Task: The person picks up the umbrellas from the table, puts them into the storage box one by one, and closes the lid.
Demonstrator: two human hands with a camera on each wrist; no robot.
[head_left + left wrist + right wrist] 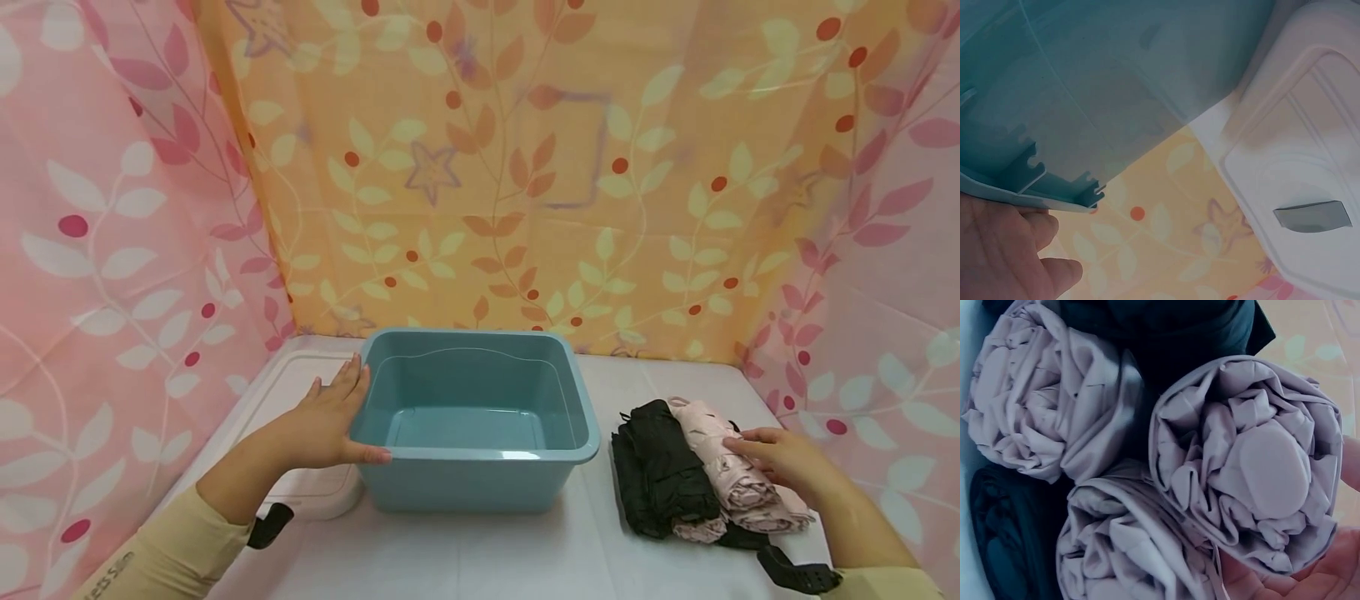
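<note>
Leaf-print curtains (525, 167) behind white table (465, 550); blue tub (480, 417) centre, white lid (300, 392) left; left hand (326, 421) flat against tub's left wall, fingers straight; right hand (783, 462) curled on pink folded umbrella (738, 475), black umbrellas (660, 475) beside

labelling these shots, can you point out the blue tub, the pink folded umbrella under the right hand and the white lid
blue tub (480, 492), head view, front wall
pink folded umbrella (738, 487), head view, mid canopy
white lid (1291, 150), left wrist view, top face
</note>
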